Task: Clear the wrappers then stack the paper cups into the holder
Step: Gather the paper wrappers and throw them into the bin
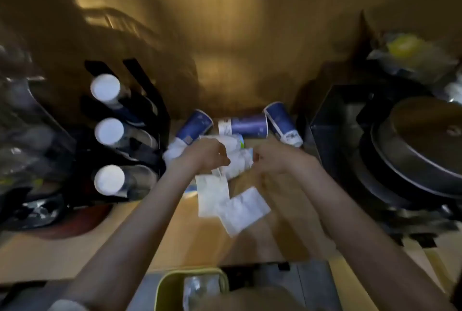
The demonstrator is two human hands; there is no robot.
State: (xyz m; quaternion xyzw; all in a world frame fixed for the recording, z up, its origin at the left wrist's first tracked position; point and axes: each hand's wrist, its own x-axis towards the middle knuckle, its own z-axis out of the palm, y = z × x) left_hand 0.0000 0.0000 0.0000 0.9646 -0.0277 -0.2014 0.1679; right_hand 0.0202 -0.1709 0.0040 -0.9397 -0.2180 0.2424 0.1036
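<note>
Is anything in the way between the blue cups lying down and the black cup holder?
Nothing solid blocks that path. The blue cups lie just right of the black holder. Only white wrappers and both hands sit in front, nearer the person.

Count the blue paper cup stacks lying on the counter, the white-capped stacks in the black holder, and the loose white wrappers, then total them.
Blue cup stacks lying down: 3
White-capped stacks in the holder: 3
Loose white wrappers: 2
Total: 8
</note>
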